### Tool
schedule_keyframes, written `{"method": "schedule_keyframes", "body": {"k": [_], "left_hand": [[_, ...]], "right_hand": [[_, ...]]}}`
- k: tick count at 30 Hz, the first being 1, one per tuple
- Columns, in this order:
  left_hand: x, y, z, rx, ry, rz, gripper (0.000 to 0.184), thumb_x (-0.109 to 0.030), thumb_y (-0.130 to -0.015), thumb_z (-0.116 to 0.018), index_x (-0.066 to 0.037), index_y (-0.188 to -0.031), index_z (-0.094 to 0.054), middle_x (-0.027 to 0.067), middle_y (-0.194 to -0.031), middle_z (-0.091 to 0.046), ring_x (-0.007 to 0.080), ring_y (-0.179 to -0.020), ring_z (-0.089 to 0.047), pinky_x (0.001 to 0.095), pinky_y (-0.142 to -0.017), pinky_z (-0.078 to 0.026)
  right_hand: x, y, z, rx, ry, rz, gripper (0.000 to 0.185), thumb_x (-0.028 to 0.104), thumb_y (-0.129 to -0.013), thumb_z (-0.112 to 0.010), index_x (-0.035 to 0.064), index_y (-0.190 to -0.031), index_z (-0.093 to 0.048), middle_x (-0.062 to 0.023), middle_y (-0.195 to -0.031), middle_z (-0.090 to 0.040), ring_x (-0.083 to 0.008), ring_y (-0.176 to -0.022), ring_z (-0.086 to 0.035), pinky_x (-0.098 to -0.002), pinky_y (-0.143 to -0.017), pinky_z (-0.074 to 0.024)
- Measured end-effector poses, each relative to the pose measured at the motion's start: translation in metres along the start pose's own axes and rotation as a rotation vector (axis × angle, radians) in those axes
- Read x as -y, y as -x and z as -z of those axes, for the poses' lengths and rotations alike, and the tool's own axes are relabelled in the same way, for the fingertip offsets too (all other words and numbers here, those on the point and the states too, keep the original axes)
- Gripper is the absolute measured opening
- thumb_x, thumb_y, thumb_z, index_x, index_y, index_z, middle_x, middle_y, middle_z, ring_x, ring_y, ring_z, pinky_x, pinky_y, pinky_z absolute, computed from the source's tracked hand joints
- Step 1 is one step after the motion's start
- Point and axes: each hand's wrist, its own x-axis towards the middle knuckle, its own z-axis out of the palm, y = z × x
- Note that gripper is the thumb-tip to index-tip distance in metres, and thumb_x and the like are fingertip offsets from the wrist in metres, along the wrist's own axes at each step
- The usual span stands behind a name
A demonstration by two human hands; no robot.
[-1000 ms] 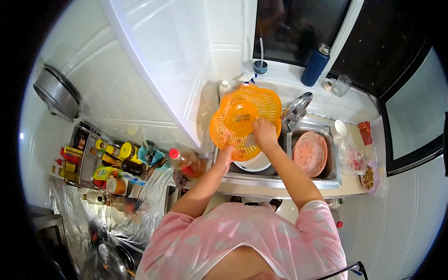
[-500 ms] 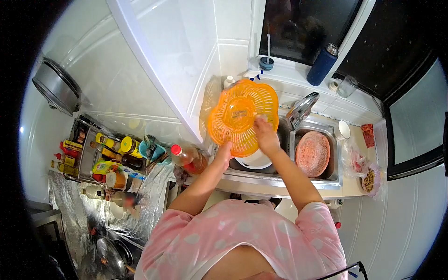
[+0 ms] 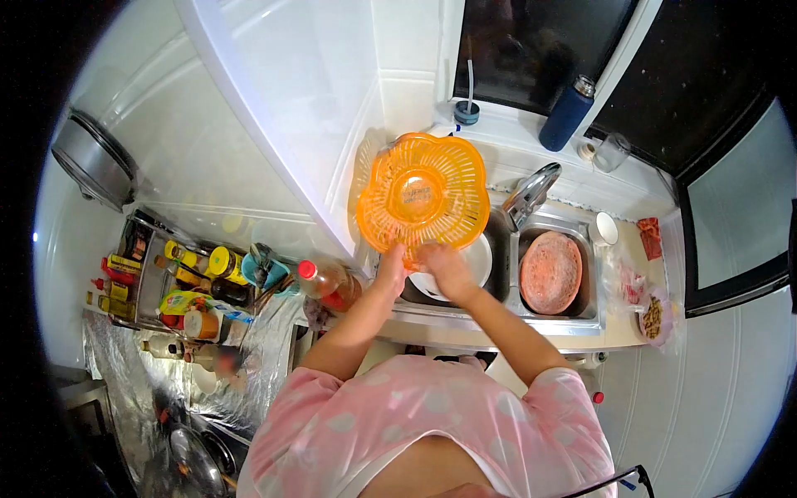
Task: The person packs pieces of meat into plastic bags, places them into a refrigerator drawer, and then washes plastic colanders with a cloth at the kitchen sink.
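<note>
An orange slotted plastic basket [image 3: 419,158] with a wavy rim is held up over the left sink basin, its printed base facing me. My left hand [image 3: 392,267] grips its near rim, thumb on the visible side. Right beside it, my right hand [image 3: 446,270] is closed against the same rim, a little blurred. What its fingers hold is hidden. Beneath the hands, a white bowl [image 3: 475,264] lies in the left basin, partly covered. In the right basin rests a pinkish-orange oval basin [image 3: 550,274].
The faucet [image 3: 531,195] rises behind the sink divider. A large red-capped bottle [image 3: 328,285] stands left of the sink. A white cup [image 3: 605,229], plastic bags and a pink dish [image 3: 656,319] occupy the right counter. A blue flask [image 3: 568,114] stands on the sill.
My right hand has moved from the basket's middle down and left to its near rim, beside my left hand. The basket has turned a little and shows its base more squarely.
</note>
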Motion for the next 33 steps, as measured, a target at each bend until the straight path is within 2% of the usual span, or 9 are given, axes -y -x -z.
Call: {"method": "schedule_keyframes", "body": {"k": [2, 5, 8, 14, 19, 22, 25, 29, 33], "left_hand": [[-0.011, 0.01, -0.009, 0.025, -0.028, -0.009, 0.041, -0.016, -0.086, -0.041, -0.005, -0.126, -0.04, 0.0109, -0.118, -0.054, 0.0242, -0.104, -0.058, 0.0449, -0.083, -0.051], [-0.016, 0.016, -0.01, 0.032, -0.088, -0.009, 0.043, -0.015, -0.086, -0.04, -0.005, -0.128, -0.038, 0.0116, -0.119, -0.054, 0.0248, -0.103, -0.058, 0.046, -0.082, -0.052], [-0.004, 0.0, 0.005, 0.013, -0.051, 0.004, 0.043, -0.014, -0.086, -0.039, -0.006, -0.128, -0.038, 0.0117, -0.119, -0.054, 0.0249, -0.103, -0.058, 0.0463, -0.08, -0.052], [0.0, -0.013, 0.011, 0.053, -0.099, 0.107, 0.043, -0.021, -0.088, -0.041, -0.008, -0.128, -0.038, 0.0108, -0.118, -0.055, 0.0245, -0.104, -0.058, 0.0451, -0.079, -0.052], [-0.044, 0.02, 0.0, 0.197, -0.354, 0.213, 0.045, -0.028, -0.089, -0.045, -0.013, -0.13, -0.036, 0.009, -0.12, -0.053, 0.0253, -0.102, -0.058, 0.0463, -0.079, -0.051], [-0.044, 0.013, 0.008, 0.097, -0.301, 0.329, 0.047, -0.034, -0.09, -0.046, -0.017, -0.131, -0.034, 0.007, -0.124, -0.05, 0.026, -0.103, -0.058, 0.0455, -0.081, -0.05], [-0.019, 0.021, -0.018, -0.016, -0.236, 0.054, 0.048, -0.041, -0.09, -0.048, -0.017, -0.13, -0.035, 0.0052, -0.122, -0.051, 0.0252, -0.1, -0.058, 0.0446, -0.08, -0.05], [0.009, 0.011, -0.027, -0.042, 0.0, 0.023, 0.039, -0.046, -0.09, -0.046, -0.014, -0.11, -0.053, 0.0035, -0.096, -0.059, 0.0192, -0.089, -0.057, 0.0365, -0.078, -0.047], [-0.009, 0.01, -0.026, -0.128, 0.109, -0.029, 0.027, -0.026, -0.086, -0.042, -0.005, -0.094, -0.058, 0.0056, -0.089, -0.061, 0.0171, -0.082, -0.059, 0.0335, -0.07, -0.049]], "right_hand": [[-0.031, 0.005, 0.015, -0.07, 0.375, 0.109, 0.034, 0.011, -0.082, -0.042, 0.0065, -0.114, -0.052, -0.0141, -0.119, -0.051, -0.029, -0.112, -0.045, -0.043, -0.096, -0.0336], [-0.054, 0.009, 0.039, -0.132, 0.619, -0.051, 0.035, 0.009, -0.081, -0.043, 0.0066, -0.114, -0.051, -0.0152, -0.119, -0.05, -0.0295, -0.115, -0.044, -0.0456, -0.099, -0.0303], [-0.058, 0.011, 0.006, -0.129, 0.568, -0.198, 0.035, 0.009, -0.081, -0.044, 0.0044, -0.115, -0.051, -0.0163, -0.12, -0.05, -0.0316, -0.116, -0.043, -0.0453, -0.101, -0.0302], [0.022, -0.001, -0.006, -0.108, -0.039, 0.013, 0.038, 0.005, -0.078, -0.047, 0.003, -0.115, -0.05, -0.0177, -0.12, -0.05, -0.0339, -0.112, -0.047, -0.043, -0.094, -0.0386], [-0.054, 0.023, -0.009, -0.03, 0.164, 0.001, 0.027, 0.009, -0.078, -0.052, 0.004, -0.104, -0.057, -0.014, -0.112, -0.055, -0.0318, -0.101, -0.054, -0.0398, -0.087, -0.0421], [-0.055, 0.019, 0.011, -0.045, 0.286, 0.008, 0.024, 0.01, -0.078, -0.052, 0.0051, -0.1, -0.058, -0.0126, -0.108, -0.057, -0.0316, -0.096, -0.056, -0.0389, -0.083, -0.044], [-0.026, 0.005, 0.01, -0.094, 0.125, -0.11, 0.024, 0.009, -0.078, -0.051, 0.0053, -0.101, -0.058, -0.0126, -0.107, -0.056, -0.0321, -0.095, -0.055, -0.0385, -0.081, -0.045], [0.023, -0.025, -0.001, -0.08, -0.039, -0.167, 0.029, 0.008, -0.079, -0.05, 0.0054, -0.108, -0.055, -0.0146, -0.111, -0.053, -0.0325, -0.1, -0.052, -0.0379, -0.083, -0.0449], [0.041, -0.029, 0.008, -0.127, -0.248, -0.022, 0.037, 0.013, -0.085, -0.047, 0.0073, -0.121, -0.048, -0.0144, -0.122, -0.049, -0.0308, -0.112, -0.048, -0.0432, -0.094, -0.0381]]}}
